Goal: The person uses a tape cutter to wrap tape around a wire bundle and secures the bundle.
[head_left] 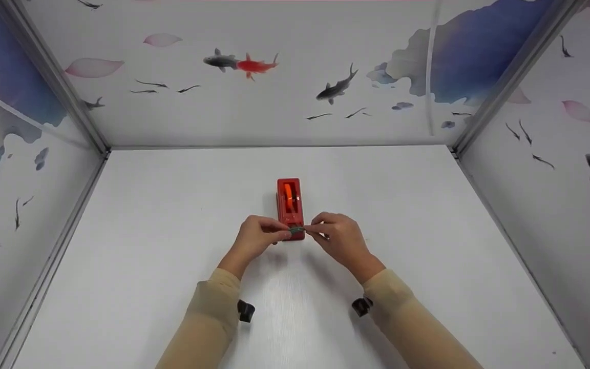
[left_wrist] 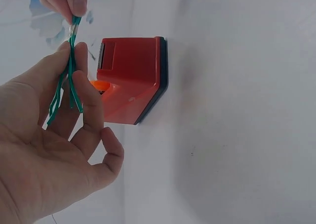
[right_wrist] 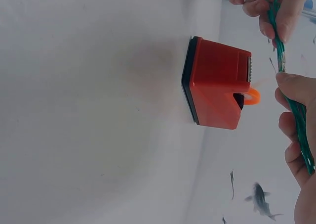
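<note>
A bundle of thin green strips (head_left: 296, 230), which look like twist ties, is stretched between both hands over the front end of a red tape dispenser (head_left: 291, 218). My left hand (head_left: 255, 237) pinches one part of it between thumb and fingers; loose ends hang across the palm in the left wrist view. With thumb and fingertips, my right hand (head_left: 342, 240) grips the other part, and the longer strips (right_wrist: 302, 122) run along its palm. A pale, shiny band, perhaps clear tape, wraps the bundle between the hands. The dispenser stands upright on its dark base, an orange roll (head_left: 288, 197) inside.
The white tabletop (head_left: 172, 205) spreads around the dispenser. Printed panels with fish and petals enclose it at the back (head_left: 295, 113), left and right, with metal corner posts. A small black device (head_left: 362, 306) sits at each wrist.
</note>
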### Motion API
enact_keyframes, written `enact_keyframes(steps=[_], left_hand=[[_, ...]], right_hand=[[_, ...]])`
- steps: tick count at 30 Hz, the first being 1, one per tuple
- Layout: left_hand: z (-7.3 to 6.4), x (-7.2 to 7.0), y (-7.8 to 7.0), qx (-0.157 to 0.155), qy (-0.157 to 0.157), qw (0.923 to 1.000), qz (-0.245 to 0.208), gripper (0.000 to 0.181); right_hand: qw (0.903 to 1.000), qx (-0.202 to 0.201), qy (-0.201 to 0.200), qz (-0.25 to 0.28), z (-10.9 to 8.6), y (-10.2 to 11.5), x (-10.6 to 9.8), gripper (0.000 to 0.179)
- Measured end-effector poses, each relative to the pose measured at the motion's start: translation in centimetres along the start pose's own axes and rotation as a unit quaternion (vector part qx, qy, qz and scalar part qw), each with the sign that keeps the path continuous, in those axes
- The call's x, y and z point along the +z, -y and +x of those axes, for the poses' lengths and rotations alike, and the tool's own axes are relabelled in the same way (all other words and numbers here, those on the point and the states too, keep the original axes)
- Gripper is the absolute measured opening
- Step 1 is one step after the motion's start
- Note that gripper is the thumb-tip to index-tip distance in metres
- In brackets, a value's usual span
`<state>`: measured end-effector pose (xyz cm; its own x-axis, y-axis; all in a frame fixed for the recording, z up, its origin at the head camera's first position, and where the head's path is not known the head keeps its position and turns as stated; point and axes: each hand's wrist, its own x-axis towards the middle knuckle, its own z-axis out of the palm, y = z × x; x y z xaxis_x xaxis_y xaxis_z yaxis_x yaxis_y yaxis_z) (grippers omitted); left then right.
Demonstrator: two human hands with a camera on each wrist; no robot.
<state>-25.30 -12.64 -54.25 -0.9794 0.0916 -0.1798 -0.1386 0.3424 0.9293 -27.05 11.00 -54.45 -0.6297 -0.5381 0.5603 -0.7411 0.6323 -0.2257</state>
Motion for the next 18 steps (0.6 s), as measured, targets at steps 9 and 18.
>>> enact_keyframes(steps=[9,18], left_hand=[[-0.1,0.1,0.0,0.015,-0.033,0.9989,0.031,0.009],[-0.4,0.3,0.2,0.060,-0.047,0.9955,0.056,0.009]], right_hand=[[0.9843,0.131,0.076,0.091,0.6,0.2,-0.4,0.014],[0.9194,0.269,0.223,0.181,2.3,0.0,-1.8,0.017]])
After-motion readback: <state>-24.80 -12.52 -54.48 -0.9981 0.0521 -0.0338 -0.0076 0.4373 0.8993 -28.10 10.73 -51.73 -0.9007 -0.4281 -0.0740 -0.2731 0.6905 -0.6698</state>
